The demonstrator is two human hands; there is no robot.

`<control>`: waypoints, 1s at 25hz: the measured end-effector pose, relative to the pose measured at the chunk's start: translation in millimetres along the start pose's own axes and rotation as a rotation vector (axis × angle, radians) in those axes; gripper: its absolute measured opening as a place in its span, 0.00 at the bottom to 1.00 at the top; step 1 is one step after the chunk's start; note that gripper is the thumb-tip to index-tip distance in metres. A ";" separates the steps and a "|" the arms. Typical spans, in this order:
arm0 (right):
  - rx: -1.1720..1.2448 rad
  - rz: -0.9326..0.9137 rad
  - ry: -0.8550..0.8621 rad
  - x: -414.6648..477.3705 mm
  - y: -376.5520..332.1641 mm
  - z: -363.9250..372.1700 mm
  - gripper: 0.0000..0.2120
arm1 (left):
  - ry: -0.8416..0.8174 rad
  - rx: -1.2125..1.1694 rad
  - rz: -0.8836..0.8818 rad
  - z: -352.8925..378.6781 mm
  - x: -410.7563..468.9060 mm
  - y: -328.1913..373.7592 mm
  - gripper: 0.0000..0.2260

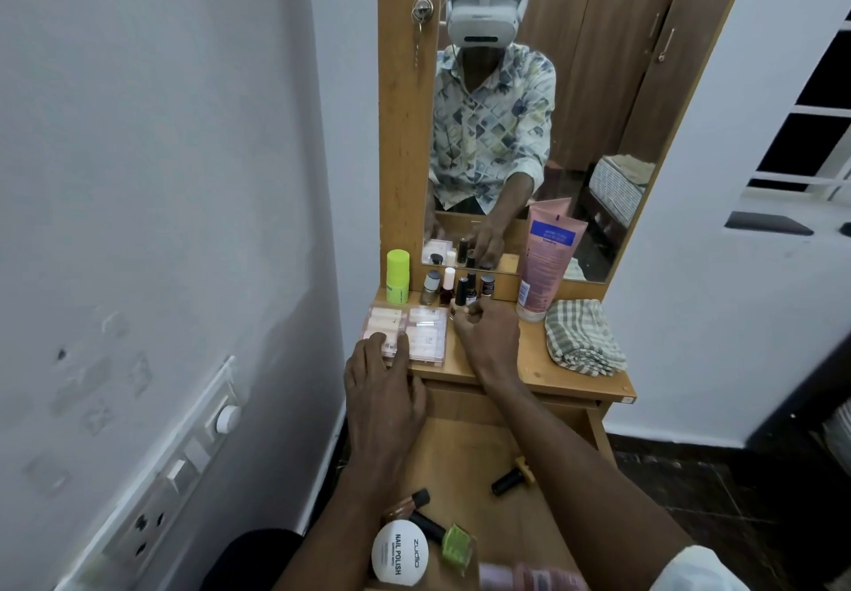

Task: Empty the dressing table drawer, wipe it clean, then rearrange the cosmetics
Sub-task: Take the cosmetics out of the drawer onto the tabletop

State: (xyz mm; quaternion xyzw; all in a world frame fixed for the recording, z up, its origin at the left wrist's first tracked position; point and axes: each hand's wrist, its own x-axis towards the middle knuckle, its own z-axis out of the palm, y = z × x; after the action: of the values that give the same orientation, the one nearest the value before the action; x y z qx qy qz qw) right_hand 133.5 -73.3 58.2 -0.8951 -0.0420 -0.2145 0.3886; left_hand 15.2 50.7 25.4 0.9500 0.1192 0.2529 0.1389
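The wooden drawer [465, 461] stands pulled out below the dressing table top [534, 360]. In it lie a white nail polish remover jar [399, 553], a green nail polish bottle [456, 543], a dark bottle with a gold cap [512, 477] and a pink item at the bottom edge. My left hand [384, 388] rests flat with its fingertips on a clear pink nail case [410, 332]. My right hand [488, 330] is closed on a small nail polish bottle [463, 309] beside a row of nail polish bottles [456, 288] under the mirror.
A lime green bottle [398, 276] stands at the table's back left, a pink tube [545, 259] leans on the mirror [529, 106], and a folded checked cloth [582, 337] lies at the right. A wall with a switchboard [184, 466] runs close on the left.
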 end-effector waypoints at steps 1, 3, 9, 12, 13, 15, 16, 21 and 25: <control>-0.003 -0.011 0.003 -0.6 -0.9 -0.2 0.07 | -0.009 -0.011 -0.007 0.2 0.6 -0.4 0.29; -0.012 -0.034 0.004 -2.5 -3.1 -2.6 0.07 | -0.023 -0.013 -0.012 -0.9 -0.2 -0.3 0.31; 0.126 -0.032 -0.003 -4.6 -9.5 -15.9 0.08 | 0.124 -0.090 0.053 -10.9 4.1 1.4 0.28; 0.242 -0.151 -0.087 -21.3 0.8 -60.5 0.10 | 0.109 -0.289 0.244 -18.6 -3.7 3.0 0.13; 0.227 -0.222 -0.190 -30.9 10.9 -78.5 0.12 | -0.059 -0.351 0.306 -17.8 -8.5 3.1 0.09; 0.067 -0.317 -0.508 -51.4 34.6 -108.7 0.10 | -0.459 -0.300 0.351 -9.7 -15.0 4.0 0.09; -0.108 -0.346 -0.675 -61.9 48.7 -117.3 0.06 | -0.603 -0.210 0.345 -3.4 -17.5 3.6 0.09; -0.682 -0.539 -0.882 -102.6 95.1 -107.3 0.18 | -0.671 -0.185 0.203 4.0 -16.2 -2.4 0.10; -0.781 -0.622 -0.786 -107.5 93.2 -99.4 0.16 | -0.717 -0.080 0.261 -10.7 -24.8 -2.2 0.09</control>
State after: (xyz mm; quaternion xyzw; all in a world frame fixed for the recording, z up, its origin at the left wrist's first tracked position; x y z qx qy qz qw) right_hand 23.9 -199.1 10.5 -0.9288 -0.3580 0.0278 -0.0915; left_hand -11.5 47.5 22.6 0.9792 -0.0687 -0.0752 0.1755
